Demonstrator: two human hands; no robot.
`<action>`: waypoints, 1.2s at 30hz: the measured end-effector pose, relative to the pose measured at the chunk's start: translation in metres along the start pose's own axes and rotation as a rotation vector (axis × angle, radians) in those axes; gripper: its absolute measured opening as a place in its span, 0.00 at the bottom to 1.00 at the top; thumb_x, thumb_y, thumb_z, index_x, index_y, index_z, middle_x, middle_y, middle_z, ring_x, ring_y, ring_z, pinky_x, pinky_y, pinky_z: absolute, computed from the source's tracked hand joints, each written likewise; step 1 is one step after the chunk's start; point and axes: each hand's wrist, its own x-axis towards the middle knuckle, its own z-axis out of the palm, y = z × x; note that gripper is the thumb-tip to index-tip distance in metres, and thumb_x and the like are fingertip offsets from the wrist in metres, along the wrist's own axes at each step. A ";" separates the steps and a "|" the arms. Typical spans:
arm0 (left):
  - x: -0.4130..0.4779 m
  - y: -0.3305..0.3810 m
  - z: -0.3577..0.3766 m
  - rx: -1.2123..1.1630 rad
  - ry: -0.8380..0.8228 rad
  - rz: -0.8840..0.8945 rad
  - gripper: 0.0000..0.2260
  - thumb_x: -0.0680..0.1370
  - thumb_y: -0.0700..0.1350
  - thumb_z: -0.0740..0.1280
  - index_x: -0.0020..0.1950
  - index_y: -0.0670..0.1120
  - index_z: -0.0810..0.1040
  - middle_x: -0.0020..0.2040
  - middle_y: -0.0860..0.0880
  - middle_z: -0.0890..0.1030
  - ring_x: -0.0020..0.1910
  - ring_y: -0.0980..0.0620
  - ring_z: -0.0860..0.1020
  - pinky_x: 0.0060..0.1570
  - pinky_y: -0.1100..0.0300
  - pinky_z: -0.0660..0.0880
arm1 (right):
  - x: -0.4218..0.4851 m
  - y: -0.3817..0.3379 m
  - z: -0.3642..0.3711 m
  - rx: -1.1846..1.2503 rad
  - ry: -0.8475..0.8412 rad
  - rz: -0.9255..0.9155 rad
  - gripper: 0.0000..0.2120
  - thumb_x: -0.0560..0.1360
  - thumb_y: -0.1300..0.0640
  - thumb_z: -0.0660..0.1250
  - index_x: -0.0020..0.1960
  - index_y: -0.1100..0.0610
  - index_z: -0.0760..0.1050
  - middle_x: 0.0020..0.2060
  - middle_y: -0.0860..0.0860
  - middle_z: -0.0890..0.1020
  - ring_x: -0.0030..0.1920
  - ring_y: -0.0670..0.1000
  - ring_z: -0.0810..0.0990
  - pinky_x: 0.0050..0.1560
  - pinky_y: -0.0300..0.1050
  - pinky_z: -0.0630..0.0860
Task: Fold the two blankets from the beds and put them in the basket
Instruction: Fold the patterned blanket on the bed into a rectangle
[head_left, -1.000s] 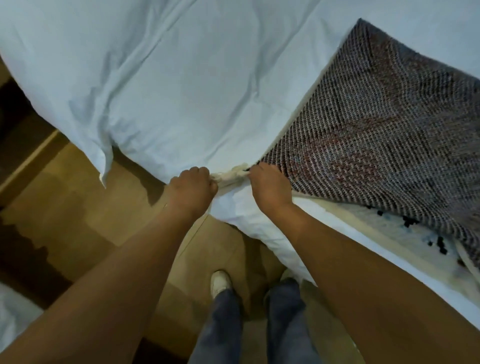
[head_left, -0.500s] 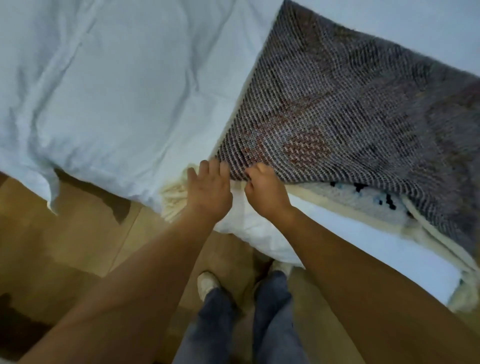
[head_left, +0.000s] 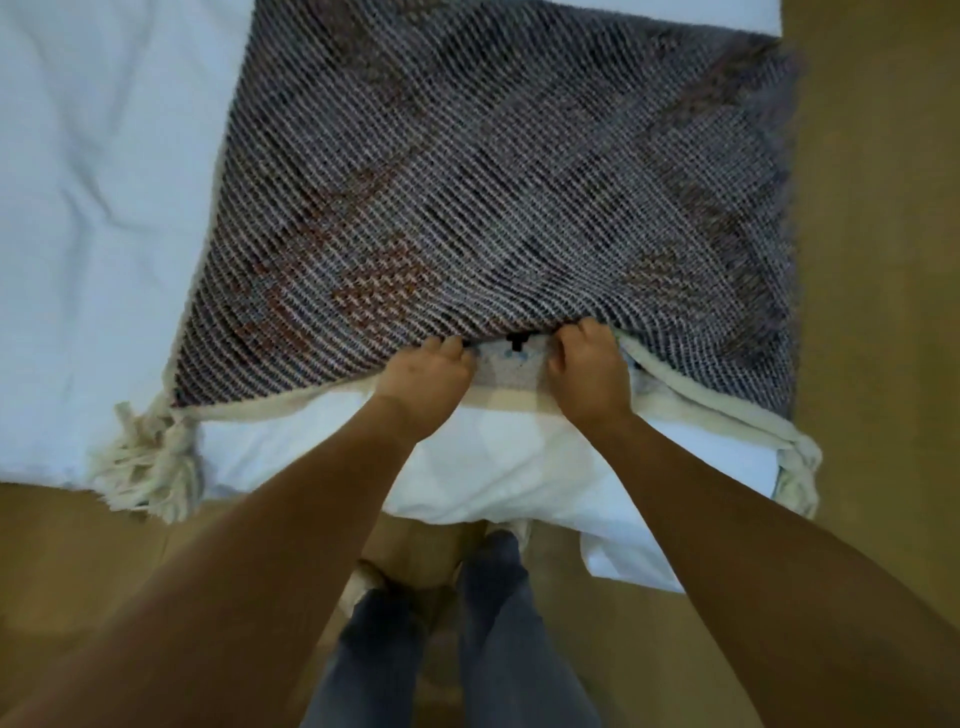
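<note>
dim, soft indoor light (slightly blurred), with wide-angle bending at edges.

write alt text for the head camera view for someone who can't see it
Seen from above, a person's left hand and right hand grip the near edge of a dark woven blanket lying on a white bed. Cream tassels hang from its near left corner over a tan floor.
</note>
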 end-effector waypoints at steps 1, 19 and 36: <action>0.009 0.005 -0.002 -0.003 0.004 -0.010 0.15 0.78 0.39 0.56 0.64 0.42 0.66 0.58 0.44 0.72 0.55 0.44 0.73 0.45 0.53 0.73 | 0.004 0.011 -0.003 -0.016 0.002 -0.003 0.07 0.71 0.65 0.65 0.45 0.69 0.75 0.46 0.66 0.77 0.49 0.65 0.75 0.46 0.56 0.71; 0.081 0.007 -0.001 0.034 -0.106 -0.454 0.15 0.76 0.39 0.60 0.62 0.39 0.66 0.59 0.39 0.73 0.58 0.40 0.72 0.54 0.50 0.71 | 0.057 0.069 -0.008 -0.127 -0.249 -0.044 0.15 0.74 0.67 0.62 0.60 0.64 0.69 0.56 0.62 0.74 0.57 0.62 0.72 0.51 0.53 0.73; -0.010 0.008 0.032 0.123 -0.073 -0.189 0.10 0.78 0.41 0.53 0.58 0.41 0.66 0.55 0.42 0.75 0.50 0.43 0.78 0.44 0.53 0.71 | -0.036 0.055 -0.011 -0.219 -0.199 0.023 0.11 0.75 0.58 0.61 0.52 0.65 0.75 0.51 0.61 0.77 0.55 0.61 0.73 0.46 0.52 0.73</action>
